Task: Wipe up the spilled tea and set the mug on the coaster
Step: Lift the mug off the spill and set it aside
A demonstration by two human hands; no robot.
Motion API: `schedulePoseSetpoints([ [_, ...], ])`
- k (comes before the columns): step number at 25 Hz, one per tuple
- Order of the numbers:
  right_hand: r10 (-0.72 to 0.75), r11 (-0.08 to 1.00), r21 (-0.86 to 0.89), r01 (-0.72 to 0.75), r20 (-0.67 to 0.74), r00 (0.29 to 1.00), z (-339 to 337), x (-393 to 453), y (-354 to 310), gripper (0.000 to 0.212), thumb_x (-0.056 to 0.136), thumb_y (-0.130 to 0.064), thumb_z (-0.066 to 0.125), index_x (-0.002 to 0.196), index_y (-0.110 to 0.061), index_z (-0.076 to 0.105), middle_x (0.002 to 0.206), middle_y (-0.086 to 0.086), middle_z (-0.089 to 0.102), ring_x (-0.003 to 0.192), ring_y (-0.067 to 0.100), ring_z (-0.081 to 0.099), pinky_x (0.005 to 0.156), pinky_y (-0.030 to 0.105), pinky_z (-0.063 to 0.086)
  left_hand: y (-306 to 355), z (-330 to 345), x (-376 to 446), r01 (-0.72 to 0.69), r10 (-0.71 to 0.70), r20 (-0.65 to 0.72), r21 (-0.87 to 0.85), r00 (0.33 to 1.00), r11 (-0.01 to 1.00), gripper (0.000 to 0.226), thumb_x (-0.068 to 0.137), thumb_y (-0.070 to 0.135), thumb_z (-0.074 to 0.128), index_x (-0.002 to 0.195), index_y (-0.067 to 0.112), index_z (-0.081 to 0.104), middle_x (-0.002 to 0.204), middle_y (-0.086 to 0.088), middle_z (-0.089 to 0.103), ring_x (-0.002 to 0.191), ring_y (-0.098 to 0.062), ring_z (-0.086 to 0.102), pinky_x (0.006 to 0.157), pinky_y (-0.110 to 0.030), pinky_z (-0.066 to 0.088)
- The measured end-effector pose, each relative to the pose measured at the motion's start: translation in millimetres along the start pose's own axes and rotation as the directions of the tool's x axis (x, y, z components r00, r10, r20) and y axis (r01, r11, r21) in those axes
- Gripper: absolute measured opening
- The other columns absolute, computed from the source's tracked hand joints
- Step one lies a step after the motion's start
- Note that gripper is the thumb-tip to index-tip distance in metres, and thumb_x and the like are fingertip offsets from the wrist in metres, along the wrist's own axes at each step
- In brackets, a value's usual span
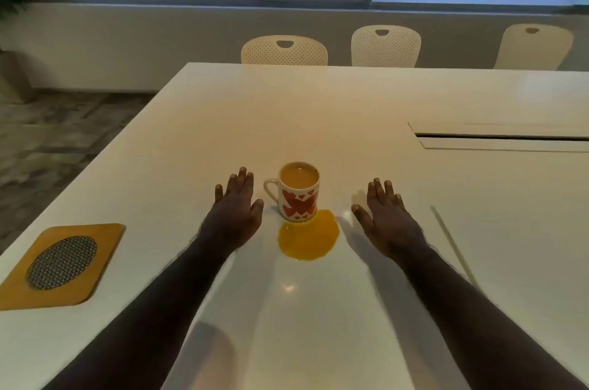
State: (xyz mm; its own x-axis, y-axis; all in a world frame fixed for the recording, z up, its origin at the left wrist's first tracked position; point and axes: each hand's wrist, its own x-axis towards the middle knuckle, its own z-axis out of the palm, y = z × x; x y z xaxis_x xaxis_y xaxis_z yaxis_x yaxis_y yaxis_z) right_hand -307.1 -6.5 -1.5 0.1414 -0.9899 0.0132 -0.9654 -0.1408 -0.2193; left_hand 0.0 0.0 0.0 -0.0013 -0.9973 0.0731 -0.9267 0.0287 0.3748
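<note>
Both steps remain: left hand (234,212) and right hand (387,220) lie spread and empty flanking the heart-patterned white ceramic mug (298,193), orange tea puddle (308,235) unwiped between them, tan mesh-centred coaster (60,265) far outside the left.

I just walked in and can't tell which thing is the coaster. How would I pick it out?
Start with the big white table and follow its near left corner. Well left of the heart-patterned mug and the yellow puddle, past the left hand, lies the coaster. It is the only flat orange square, with rounded corners and a woven grey oval in its middle.
</note>
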Motion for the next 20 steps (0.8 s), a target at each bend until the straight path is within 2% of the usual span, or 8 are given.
schedulePoseSetpoints([
  [4, 0.003, 1.0, -0.01, -0.003, 0.059, 0.998, 11.1, -11.5, -4.1, 0.079, 0.093, -0.063, 0.007, 0.155, -0.014, -0.001, 0.163, 0.004, -0.007, 0.148, 0.023, -0.011, 0.119, 0.04, 0.001, -1.1, 11.6, -21.8, 0.02, -0.027, 0.096, 0.074, 0.995, 0.997, 0.061, 0.102, 0.043, 0.024, 0.156, 0.019, 0.008, 0.165, -0.002, 0.0, 0.152, -0.023, 0.0, 0.114, -0.042, -0.011],
  [9, 0.008, 0.999, -0.044, -0.004, 0.095, 0.995, 20.2, -22.4, -4.9, 0.064, 0.101, -0.051, 0.014, 0.155, -0.016, 0.005, 0.163, 0.002, -0.001, 0.15, 0.026, -0.005, 0.12, 0.051, 0.005, -4.4, 16.6, -37.5, 0.023, -0.037, 0.114, 0.127, 0.993, 0.992, 0.058, 0.103, 0.04, 0.024, 0.156, 0.021, 0.013, 0.165, -0.001, 0.003, 0.152, -0.024, 0.002, 0.119, -0.055, -0.004],
  [14, 0.018, 1.0, -0.01, -0.018, 0.077, 0.997, 33.1, -29.2, -3.9, 0.059, 0.102, -0.043, 0.018, 0.155, -0.019, 0.011, 0.164, 0.0, 0.004, 0.15, 0.024, 0.0, 0.12, 0.052, 0.005, -5.9, 24.7, -41.2, 0.039, -0.051, 0.16, 0.075, 0.986, 0.996, 0.055, 0.103, 0.039, 0.024, 0.155, 0.022, 0.017, 0.165, -0.001, 0.003, 0.152, -0.023, -0.001, 0.119, -0.057, -0.003],
  [20, 0.026, 1.0, -0.012, -0.026, -0.006, 1.0, 45.3, -31.8, -0.2, 0.06, 0.099, -0.047, 0.014, 0.154, -0.023, 0.012, 0.163, -0.003, 0.005, 0.15, 0.021, 0.001, 0.12, 0.049, 0.004, -12.5, 36.1, -48.6, 0.007, -0.019, 0.093, 0.126, 0.996, 0.992, 0.057, 0.103, 0.04, 0.022, 0.156, 0.024, 0.012, 0.165, 0.0, 0.001, 0.152, -0.022, -0.003, 0.12, -0.054, -0.003],
])
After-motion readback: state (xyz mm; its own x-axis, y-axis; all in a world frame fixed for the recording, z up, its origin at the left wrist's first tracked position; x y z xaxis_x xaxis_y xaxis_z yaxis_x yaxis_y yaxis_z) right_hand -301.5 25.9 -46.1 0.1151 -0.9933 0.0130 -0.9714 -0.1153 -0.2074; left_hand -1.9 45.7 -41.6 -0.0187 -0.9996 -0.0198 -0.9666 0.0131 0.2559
